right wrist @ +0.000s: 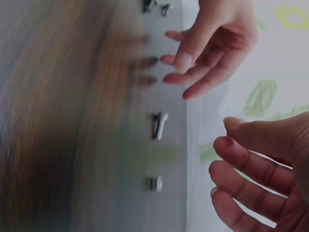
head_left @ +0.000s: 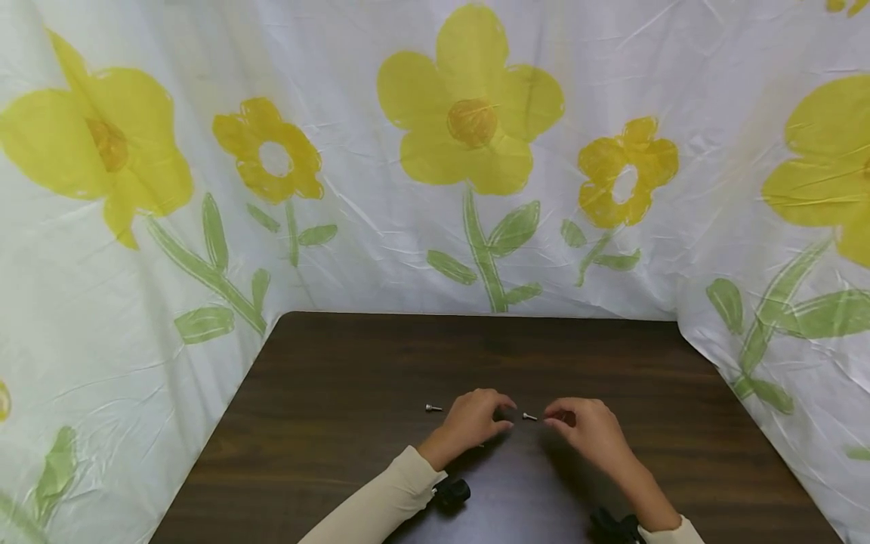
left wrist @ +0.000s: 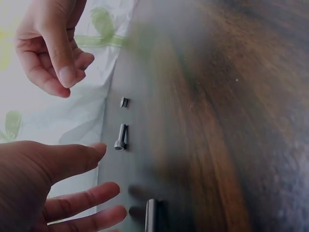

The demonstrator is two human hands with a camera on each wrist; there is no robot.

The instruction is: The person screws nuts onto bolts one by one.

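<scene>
A socket-head bolt (head_left: 529, 416) lies on the dark table between the two hands. My left hand (head_left: 472, 419) hovers to its left, fingers spread and loosely bent, holding nothing. To its right, my right hand (head_left: 587, 427) has thumb and index fingertip close together, with nothing showing between them. In the left wrist view a small nut (left wrist: 124, 102) sits beyond the bolt (left wrist: 120, 137), below the right hand (left wrist: 55, 53). The right wrist view also shows this nut (right wrist: 156, 183) near the bolt (right wrist: 160, 126). Another bolt (head_left: 433, 408) lies left of the left hand.
A metal rod-shaped piece (left wrist: 151, 215) stands out at the bottom of the left wrist view. Small metal parts (right wrist: 166, 9) lie at the top of the right wrist view. Behind the wood-grain table (head_left: 340, 355) hangs a white flowered curtain (head_left: 367, 249).
</scene>
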